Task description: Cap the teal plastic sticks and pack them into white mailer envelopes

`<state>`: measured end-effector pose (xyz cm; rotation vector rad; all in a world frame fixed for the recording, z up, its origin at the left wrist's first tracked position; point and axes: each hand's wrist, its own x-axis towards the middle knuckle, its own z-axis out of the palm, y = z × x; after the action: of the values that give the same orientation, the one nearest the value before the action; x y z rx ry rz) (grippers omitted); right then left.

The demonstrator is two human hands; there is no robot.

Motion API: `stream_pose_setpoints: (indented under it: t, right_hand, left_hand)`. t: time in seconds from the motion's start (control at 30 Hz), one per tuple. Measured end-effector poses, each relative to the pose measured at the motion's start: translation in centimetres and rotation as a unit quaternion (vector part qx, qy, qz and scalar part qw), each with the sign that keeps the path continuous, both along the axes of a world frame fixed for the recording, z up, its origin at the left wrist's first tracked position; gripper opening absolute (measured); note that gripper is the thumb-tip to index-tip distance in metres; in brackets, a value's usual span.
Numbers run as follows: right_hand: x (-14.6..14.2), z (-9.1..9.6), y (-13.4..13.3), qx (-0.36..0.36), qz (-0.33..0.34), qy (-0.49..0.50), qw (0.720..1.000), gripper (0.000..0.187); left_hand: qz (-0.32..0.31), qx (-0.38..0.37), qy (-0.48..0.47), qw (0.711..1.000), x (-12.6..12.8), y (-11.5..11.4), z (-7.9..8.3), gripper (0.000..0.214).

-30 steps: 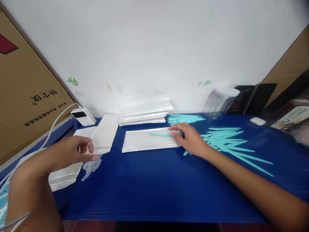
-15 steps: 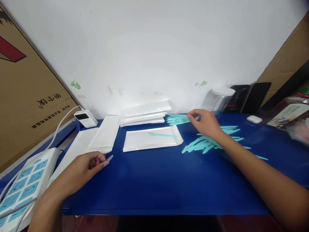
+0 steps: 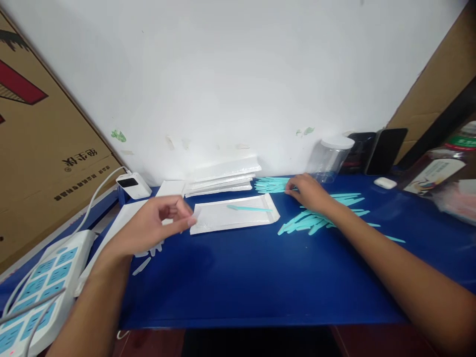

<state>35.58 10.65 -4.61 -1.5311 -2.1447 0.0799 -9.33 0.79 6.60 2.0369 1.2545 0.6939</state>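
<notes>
My left hand hovers above the blue table, its fingers pinched together near the left end of a flat white pouch. What it pinches is too small to make out. A single teal stick lies on that pouch. A few clear plastic pieces lie below the left hand. My right hand rests at the back of the table, fingers curled on the end of a small pile of teal sticks. A bigger scatter of teal sticks lies under its wrist.
A stack of white pouches sits against the wall, with more pouches at the left. Also here are a clear jar, phones, a white earbud case, a power bank, a power strip and a cardboard box.
My left hand rose from the clear pieces and moved right toward the pouch, fingers pinched. My right hand left the pouch, went back to the small pile of sticks and lowered onto it.
</notes>
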Motion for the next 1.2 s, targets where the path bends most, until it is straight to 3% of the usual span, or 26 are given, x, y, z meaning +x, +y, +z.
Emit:
stream_pose_setpoints:
  t: [0.13, 0.27, 0.4, 0.5, 0.7, 0.87, 1.2]
  right_hand:
    - [0.1, -0.1, 0.2, -0.022, 0.004, 0.021, 1.0, 0.007]
    - [0.4, -0.1, 0.2, -0.063, 0.016, 0.045, 0.997, 0.018]
    - [0.6, -0.1, 0.1, -0.111, 0.027, 0.07, 0.991, 0.028]
    - [0.6, 0.2, -0.2, -0.121, 0.021, 0.085, 0.989, 0.029]
    - [-0.9, 2.6, -2.2, -0.088, -0.004, 0.143, 0.986, 0.025]
    - [-3.9, 4.8, -4.4, -0.113, 0.086, 0.241, 0.96, 0.036]
    - [-5.4, 4.6, -5.3, -0.12, 0.108, 0.257, 0.953, 0.043]
  left_hand:
    - [-0.04, -0.003, -0.141, 0.989, 3.7, 4.3, 1.4, 0.031]
    - [-0.08, -0.033, -0.214, 0.973, 5.9, 6.7, -1.1, 0.058]
    - [-0.053, -0.053, -0.24, 0.968, 6.8, 6.3, -4.8, 0.054]
    - [-0.027, -0.081, -0.238, 0.967, 7.2, 5.5, -6.2, 0.045]
    - [0.032, -0.07, -0.256, 0.964, 8.2, 5.3, -7.4, 0.042]
    - [0.075, -0.023, -0.271, 0.959, 8.4, 5.5, -8.7, 0.034]
    - [0.122, -0.025, -0.271, 0.955, 8.8, 5.1, -8.4, 0.035]
